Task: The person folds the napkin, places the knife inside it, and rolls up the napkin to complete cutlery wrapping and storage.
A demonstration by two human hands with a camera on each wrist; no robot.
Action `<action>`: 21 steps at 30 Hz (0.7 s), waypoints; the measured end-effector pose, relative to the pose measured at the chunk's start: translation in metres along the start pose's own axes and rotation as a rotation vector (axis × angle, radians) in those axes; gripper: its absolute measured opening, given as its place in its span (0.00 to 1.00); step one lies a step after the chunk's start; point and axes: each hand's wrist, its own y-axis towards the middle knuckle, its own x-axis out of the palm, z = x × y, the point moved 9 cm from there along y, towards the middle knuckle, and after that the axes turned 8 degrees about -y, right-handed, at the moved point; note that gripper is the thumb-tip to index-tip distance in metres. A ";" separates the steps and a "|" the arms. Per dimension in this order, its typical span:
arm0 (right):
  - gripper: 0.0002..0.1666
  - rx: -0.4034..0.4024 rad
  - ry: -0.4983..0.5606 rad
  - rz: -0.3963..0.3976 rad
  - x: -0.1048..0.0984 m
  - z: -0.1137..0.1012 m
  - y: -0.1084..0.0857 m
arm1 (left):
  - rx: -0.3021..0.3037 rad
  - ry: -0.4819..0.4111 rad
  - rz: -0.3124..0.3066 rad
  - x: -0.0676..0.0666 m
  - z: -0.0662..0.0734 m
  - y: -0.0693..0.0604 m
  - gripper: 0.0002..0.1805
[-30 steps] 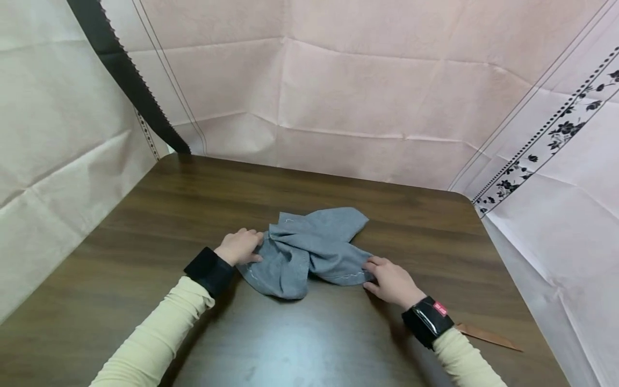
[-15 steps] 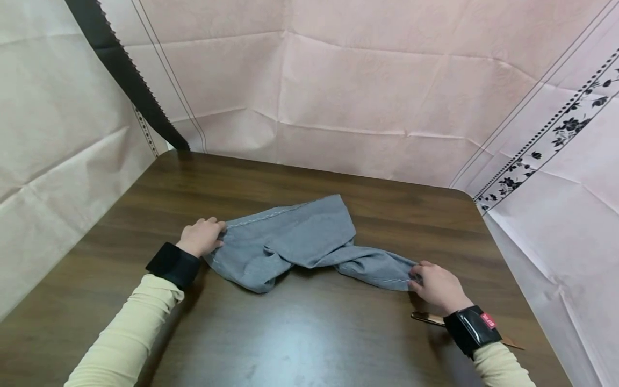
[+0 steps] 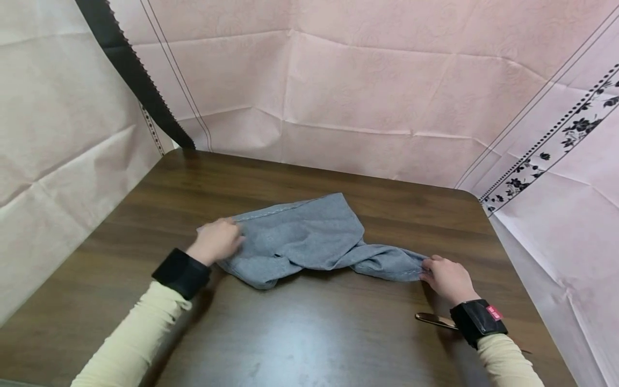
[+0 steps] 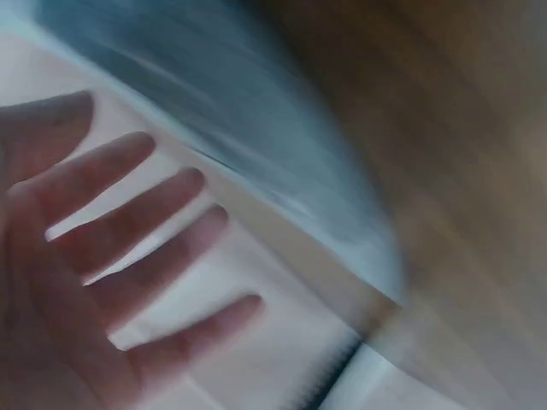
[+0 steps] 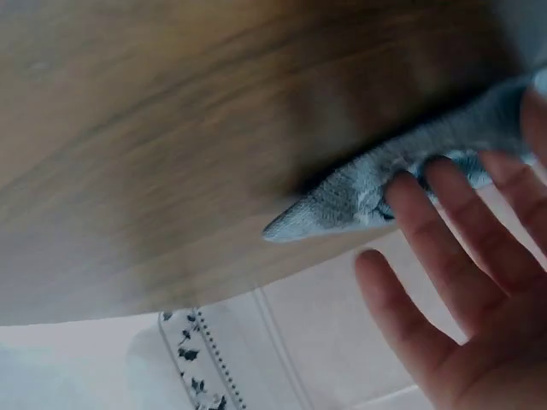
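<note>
A crumpled blue-grey cloth [image 3: 309, 231] with pale stitching along its edges lies on the brown table. One part spreads out broadly at the left and back; a twisted, narrower part runs to the right. My left hand [image 3: 217, 240] is over the cloth's left end. In the left wrist view its fingers [image 4: 137, 222] are spread and straight, apart from the cloth, which is blurred. My right hand [image 3: 450, 278] pinches the tip of the narrow right part. The right wrist view has fingertips [image 5: 402, 190] against the cloth's edge, with the thumb mostly out of frame.
A slim, shiny, copper-brown object [image 3: 435, 321] with a rounded end lies on the table [image 3: 271, 344], partly hidden beneath my right wrist. Pale creased sheeting [image 3: 348, 97] stands behind the table, with a black strip [image 3: 140, 80] at the left.
The bunched cloth has been pulled out sideways as the hands moved apart. Since then the left hand has released its end and moved slightly right; the right hand still holds its end.
</note>
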 end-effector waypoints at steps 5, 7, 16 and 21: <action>0.13 0.020 0.164 0.062 -0.017 -0.002 0.014 | 0.461 -0.265 -0.089 0.018 0.131 -0.001 0.08; 0.12 0.039 0.255 0.076 -0.027 -0.005 0.020 | 0.539 -0.295 -0.202 0.035 0.168 0.000 0.09; 0.06 -0.121 0.533 0.253 -0.078 -0.054 0.039 | 0.265 0.076 0.164 0.062 0.214 0.052 0.22; 0.06 -0.147 0.630 0.226 -0.093 -0.069 0.037 | 0.263 0.120 0.330 0.059 0.210 0.065 0.08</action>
